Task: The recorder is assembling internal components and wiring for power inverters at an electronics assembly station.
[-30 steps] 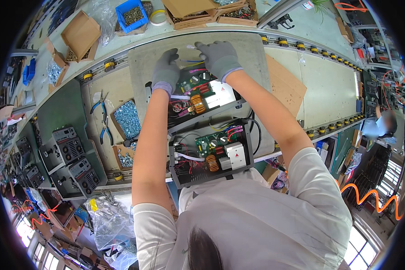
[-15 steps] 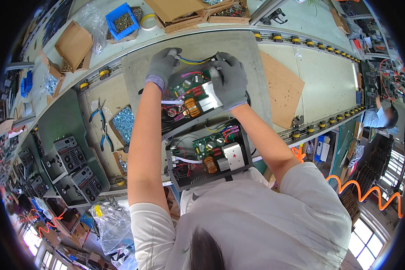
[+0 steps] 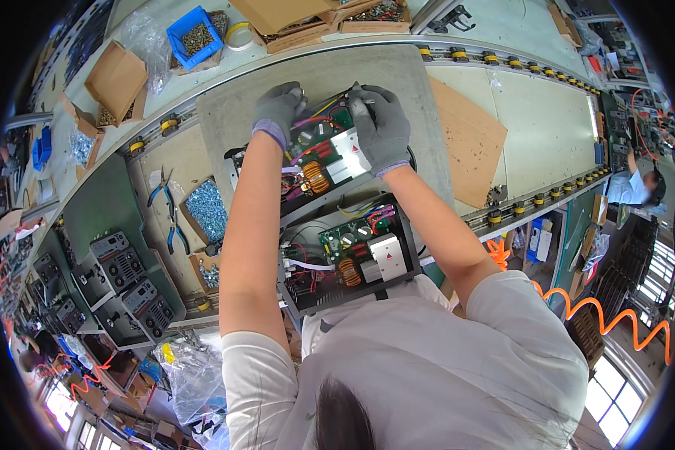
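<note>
Two open-topped black metal cases with electronics lie before me. The far case is tilted on a grey board, and its green circuit board, copper coil and silver metal plate show. My left hand, in a grey glove, is over its far left part, fingertips pinched on something small I cannot make out. My gloved right hand is at its far right corner, fingers closed on thin wires, yellow and dark. The second case rests nearest my body with a similar board and coil.
Blue-handled pliers lie left, beside a box of small screws. Roller rails run along the bench, with flat cardboard at right. A blue bin stands at the back; finished-looking units stand at left.
My left hand has moved slightly right, closer to my right hand. The blue and yellow wires stretched between the hands now hang lower over the board. The far case has turned slightly.
</note>
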Available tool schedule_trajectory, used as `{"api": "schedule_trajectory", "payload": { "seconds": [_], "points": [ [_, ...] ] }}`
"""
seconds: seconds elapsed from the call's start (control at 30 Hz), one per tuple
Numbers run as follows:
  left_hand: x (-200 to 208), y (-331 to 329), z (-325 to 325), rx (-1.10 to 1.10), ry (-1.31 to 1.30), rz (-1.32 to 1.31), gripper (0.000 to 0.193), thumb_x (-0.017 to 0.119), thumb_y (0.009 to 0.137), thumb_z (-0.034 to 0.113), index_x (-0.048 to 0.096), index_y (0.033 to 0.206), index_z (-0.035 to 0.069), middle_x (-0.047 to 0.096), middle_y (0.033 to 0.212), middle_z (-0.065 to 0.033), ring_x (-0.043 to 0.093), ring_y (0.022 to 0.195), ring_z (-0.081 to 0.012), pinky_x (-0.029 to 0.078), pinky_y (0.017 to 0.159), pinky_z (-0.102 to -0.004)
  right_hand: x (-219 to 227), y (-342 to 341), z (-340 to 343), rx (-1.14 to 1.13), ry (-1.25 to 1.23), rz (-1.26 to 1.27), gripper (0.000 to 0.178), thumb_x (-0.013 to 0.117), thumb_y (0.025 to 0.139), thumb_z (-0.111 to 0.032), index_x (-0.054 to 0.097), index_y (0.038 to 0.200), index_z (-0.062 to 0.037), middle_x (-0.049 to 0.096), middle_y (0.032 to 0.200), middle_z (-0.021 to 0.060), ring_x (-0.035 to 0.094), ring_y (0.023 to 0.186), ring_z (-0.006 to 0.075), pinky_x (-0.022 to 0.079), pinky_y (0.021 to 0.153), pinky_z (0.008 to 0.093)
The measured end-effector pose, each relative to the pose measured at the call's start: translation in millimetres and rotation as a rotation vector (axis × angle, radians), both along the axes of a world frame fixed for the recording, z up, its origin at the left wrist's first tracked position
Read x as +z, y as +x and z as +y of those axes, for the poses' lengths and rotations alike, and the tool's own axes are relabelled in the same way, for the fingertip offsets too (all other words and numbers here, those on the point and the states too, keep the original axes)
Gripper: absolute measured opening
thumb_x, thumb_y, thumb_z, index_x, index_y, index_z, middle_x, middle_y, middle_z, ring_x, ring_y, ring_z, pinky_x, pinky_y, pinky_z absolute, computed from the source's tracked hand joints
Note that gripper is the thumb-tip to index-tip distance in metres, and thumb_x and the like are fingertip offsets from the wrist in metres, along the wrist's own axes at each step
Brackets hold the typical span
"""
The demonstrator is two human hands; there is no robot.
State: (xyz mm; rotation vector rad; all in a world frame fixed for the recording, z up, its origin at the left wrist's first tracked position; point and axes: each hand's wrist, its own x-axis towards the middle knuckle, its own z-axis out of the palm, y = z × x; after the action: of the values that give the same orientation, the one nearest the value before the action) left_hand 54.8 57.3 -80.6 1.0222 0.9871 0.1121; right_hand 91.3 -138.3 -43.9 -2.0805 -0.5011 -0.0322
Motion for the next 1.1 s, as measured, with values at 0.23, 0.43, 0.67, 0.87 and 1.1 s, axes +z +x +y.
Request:
{"api": "schedule_trajectory", "payload": {
  "seconds": [0.23,0.43,0.67,0.87,1.1],
  "points": [
    [3,-7,-5,-0.303,0.127,0.159,0.022,0.065,0.097,0.007,0.070,0.117,0.000,0.071,0.104,-0.0097,0.069,0.088,-0.0164,0.058,0.074,-0.0226,8,3,5,-0.026,-0.111,-0.035,0.024,0.073,0.087,-0.031,0.076,0.105,-0.0157,0.069,0.106,0.0105,0.064,0.096,0.0324,0.051,0.086,0.0418],
    [22,-16,-24,-0.184,0.373,-0.211,0.027,0.062,0.099,0.013,0.066,0.125,0.008,0.072,0.093,-0.0069,0.068,0.072,-0.0140,0.056,0.060,-0.0272,13,7,28,0.162,-0.382,-0.303,0.037,0.071,0.082,-0.026,0.071,0.120,-0.0237,0.071,0.090,0.0024,0.062,0.094,0.0265,0.043,0.088,0.0447],
    [23,-19,-25,-0.143,0.276,-0.104,0.023,0.053,0.100,0.004,0.060,0.122,0.004,0.070,0.096,-0.0093,0.069,0.075,-0.0145,0.057,0.062,-0.0277,6,3,37,0.286,-0.465,-0.420,0.043,0.068,0.081,-0.018,0.070,0.124,-0.0242,0.074,0.094,0.0005,0.060,0.099,0.0245,0.035,0.101,0.0472],
    [4,-25,-18,-0.158,0.231,-0.305,0.025,0.059,0.097,0.007,0.065,0.120,0.002,0.072,0.096,-0.0094,0.069,0.080,-0.0136,0.056,0.066,-0.0269,6,7,37,0.253,-0.438,-0.404,0.025,0.067,0.086,-0.020,0.075,0.109,-0.0209,0.073,0.097,-0.0004,0.060,0.100,0.0249,0.036,0.101,0.0463],
    [11,-27,-27,-0.265,0.469,0.019,0.038,0.067,0.093,0.011,0.065,0.130,0.002,0.073,0.115,-0.0131,0.070,0.097,-0.0165,0.056,0.080,-0.0271,7,-4,7,0.044,-0.186,-0.354,0.015,0.068,0.088,-0.027,0.074,0.097,-0.0166,0.066,0.119,0.0098,0.058,0.110,0.0344,0.044,0.094,0.0476]
  ]
}}
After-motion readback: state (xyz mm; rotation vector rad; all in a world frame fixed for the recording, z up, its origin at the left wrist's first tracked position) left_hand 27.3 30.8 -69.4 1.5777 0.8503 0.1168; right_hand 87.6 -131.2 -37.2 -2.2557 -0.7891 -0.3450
